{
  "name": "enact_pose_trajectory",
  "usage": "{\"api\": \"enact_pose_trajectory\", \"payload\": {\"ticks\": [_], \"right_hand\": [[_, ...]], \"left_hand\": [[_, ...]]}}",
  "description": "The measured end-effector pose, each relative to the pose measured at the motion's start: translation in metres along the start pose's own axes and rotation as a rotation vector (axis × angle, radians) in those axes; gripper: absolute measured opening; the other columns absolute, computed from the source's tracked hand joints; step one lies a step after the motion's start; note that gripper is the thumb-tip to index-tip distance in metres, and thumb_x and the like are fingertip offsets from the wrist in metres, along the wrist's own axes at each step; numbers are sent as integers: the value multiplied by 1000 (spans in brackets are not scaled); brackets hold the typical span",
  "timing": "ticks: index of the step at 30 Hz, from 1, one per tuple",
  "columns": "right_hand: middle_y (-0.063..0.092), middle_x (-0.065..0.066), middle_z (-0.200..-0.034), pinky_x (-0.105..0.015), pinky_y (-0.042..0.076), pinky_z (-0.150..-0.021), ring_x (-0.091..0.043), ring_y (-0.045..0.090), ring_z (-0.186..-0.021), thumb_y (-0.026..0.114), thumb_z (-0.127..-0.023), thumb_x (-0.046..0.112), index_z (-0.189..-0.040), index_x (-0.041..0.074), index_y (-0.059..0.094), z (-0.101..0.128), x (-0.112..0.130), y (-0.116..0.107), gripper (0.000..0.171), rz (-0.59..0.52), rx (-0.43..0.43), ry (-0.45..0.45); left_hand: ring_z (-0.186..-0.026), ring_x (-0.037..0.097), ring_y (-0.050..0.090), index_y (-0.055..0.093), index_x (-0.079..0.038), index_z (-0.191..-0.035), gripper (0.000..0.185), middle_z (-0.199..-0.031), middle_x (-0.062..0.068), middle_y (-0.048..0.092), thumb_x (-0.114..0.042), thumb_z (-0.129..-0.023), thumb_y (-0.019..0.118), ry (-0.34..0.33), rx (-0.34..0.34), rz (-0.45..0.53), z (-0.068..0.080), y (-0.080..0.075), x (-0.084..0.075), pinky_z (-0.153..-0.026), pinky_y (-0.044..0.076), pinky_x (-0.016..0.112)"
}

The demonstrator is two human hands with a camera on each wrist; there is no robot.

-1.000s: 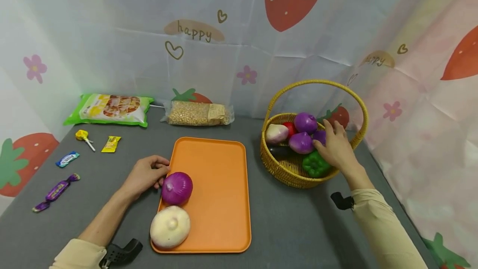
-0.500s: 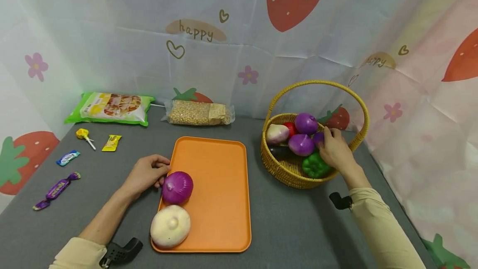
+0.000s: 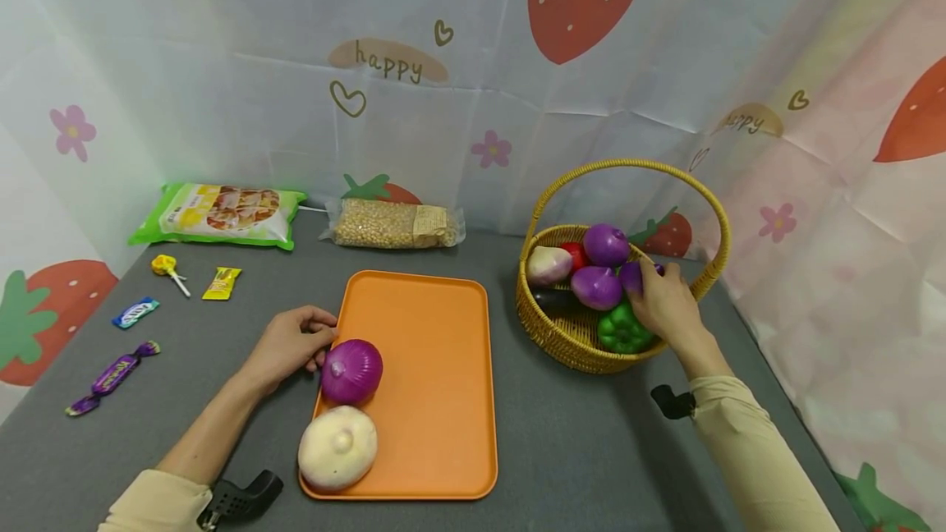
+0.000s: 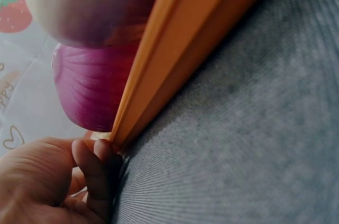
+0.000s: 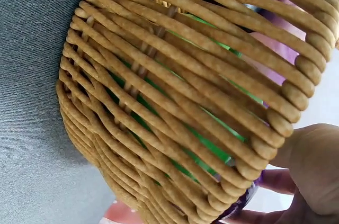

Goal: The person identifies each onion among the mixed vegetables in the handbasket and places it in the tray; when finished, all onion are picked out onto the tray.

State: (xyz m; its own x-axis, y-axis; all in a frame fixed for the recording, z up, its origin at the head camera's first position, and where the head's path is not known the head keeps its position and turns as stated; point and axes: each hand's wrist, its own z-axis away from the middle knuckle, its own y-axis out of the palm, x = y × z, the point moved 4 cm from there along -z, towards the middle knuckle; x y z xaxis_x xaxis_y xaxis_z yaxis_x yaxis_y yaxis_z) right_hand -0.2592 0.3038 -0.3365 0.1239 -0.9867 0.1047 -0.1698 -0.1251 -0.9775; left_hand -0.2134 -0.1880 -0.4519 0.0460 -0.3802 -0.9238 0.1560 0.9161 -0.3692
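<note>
My left hand (image 3: 291, 347) pinches the left rim of an orange tray (image 3: 429, 384). On that tray sit a purple onion (image 3: 351, 372), close beside my fingertips, and a pale round vegetable (image 3: 337, 448) nearer the front. My right hand (image 3: 671, 308) reaches into a yellow wicker basket (image 3: 565, 345), its thumb and fingers round a purple onion (image 3: 631, 276) that they partly cover. Around it in the basket lie two more purple onions (image 3: 596, 287), a green pepper (image 3: 624, 328), a whitish-purple vegetable (image 3: 548, 265), a red one (image 3: 575, 256) and a dark eggplant (image 3: 556, 300).
The basket's tall handle (image 3: 628, 161) arches above its contents. Along the back lie a green food packet (image 3: 222, 216) and a bag of yellow grains (image 3: 392, 224). To the left are a lollipop (image 3: 164, 266) and wrapped candies (image 3: 114, 374). A printed curtain (image 3: 414, 138) stands behind.
My right hand has moved slightly down into the basket, and its fingers have closed round the purple onion at the right. My left hand stays at the tray's rim.
</note>
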Motion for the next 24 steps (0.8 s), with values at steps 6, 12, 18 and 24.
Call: {"api": "enact_pose_trajectory", "payload": {"ticks": [6, 12, 18, 24], "right_hand": [[42, -48, -122, -68, 47, -79, -61, 53, -98, 52, -99, 20, -141, -8, 41, 2, 0, -2, 52, -53, -28, -11], [38, -45, -131, -68, 46, -83, -61, 53, -101, 55, -98, 20, -142, -6, 40, 7, 0, -7, 53, -103, -119, -11], [37, -40, -137, -67, 46, -87, -56, 50, -113, 59, -96, 21, -145, -2, 40, 11, 6, -12, 56, -142, -206, -31], [38, -33, -139, -63, 49, -82, -48, 51, -114, 62, -94, 26, -147, 5, 40, 18, 25, -19, 61, -188, -232, -44]], "left_hand": [[-58, 10, 57, 56, 9, -119, 32, -90, 16, 63, -13, -96, 58, -1, 0, -1, 0, 0, 1, -52, 54, 24], [-58, 10, 58, 55, 9, -119, 32, -90, 16, 63, -13, -96, 58, 1, 3, 0, 0, 1, 0, -52, 54, 25], [-58, 9, 58, 55, 9, -119, 32, -91, 17, 63, -13, -96, 58, 2, 3, 2, -1, 0, 1, -52, 54, 24], [-57, 9, 58, 55, 9, -119, 32, -90, 16, 62, -12, -96, 59, 8, 4, 9, -1, 0, 1, -52, 54, 24]]}}
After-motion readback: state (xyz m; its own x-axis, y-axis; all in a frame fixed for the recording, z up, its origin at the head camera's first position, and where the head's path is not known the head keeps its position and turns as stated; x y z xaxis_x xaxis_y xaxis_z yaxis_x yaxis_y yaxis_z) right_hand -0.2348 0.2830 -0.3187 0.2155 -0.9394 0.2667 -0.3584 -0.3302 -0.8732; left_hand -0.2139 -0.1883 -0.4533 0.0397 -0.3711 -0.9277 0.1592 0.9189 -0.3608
